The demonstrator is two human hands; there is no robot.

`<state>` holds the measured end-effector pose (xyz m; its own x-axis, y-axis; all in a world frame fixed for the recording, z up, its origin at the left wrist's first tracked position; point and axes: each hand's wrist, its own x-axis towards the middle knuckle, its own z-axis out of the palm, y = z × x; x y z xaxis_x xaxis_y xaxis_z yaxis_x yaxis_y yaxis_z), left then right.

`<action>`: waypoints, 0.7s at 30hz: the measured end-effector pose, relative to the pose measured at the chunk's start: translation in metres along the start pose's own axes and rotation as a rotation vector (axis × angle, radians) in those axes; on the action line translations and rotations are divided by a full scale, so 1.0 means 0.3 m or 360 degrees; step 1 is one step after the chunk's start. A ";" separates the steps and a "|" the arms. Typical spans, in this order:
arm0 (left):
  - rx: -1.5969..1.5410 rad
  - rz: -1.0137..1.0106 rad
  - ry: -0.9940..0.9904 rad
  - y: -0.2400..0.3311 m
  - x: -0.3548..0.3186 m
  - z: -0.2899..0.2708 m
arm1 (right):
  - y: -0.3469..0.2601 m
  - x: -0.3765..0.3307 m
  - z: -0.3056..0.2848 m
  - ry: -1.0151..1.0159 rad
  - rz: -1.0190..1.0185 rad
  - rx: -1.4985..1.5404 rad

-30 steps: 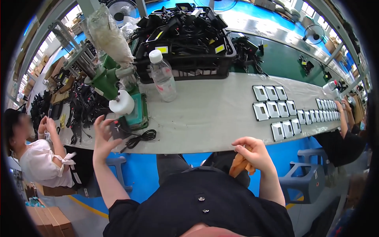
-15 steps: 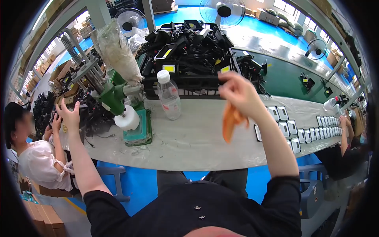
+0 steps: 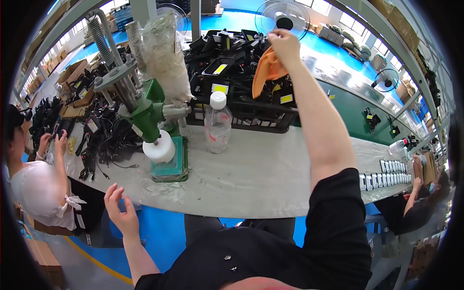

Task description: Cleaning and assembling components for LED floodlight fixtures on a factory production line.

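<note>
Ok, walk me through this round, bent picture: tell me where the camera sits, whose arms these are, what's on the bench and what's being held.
The camera sits on a person's head and looks down, so the wide lens bends straight edges. Both arms rising from the bottom belong to that person. The right hand is raised over the bench, pinching an orange cloth. The left hand is open and empty, below the near edge of the grey bench. On the bench stand a green press-like machine, a clear plastic bottle and a black crate of black lamp units. A row of small dark squares lies far right. Co-workers sit at both ends.
</note>
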<state>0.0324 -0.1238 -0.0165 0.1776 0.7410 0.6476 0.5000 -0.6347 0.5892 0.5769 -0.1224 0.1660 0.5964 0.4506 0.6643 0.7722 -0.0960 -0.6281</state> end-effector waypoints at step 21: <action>-0.1925 -0.0358 -0.1793 0.658 0.001 0.398 | -0.410 -0.841 -0.420 -0.1324 0.0126 0.0146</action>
<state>0.2325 -0.2228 0.0423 0.9473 0.2706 0.1716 -0.2062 0.1051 0.9729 0.3591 -0.3359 0.1267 0.2641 0.9565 0.1242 0.6924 -0.0984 -0.7148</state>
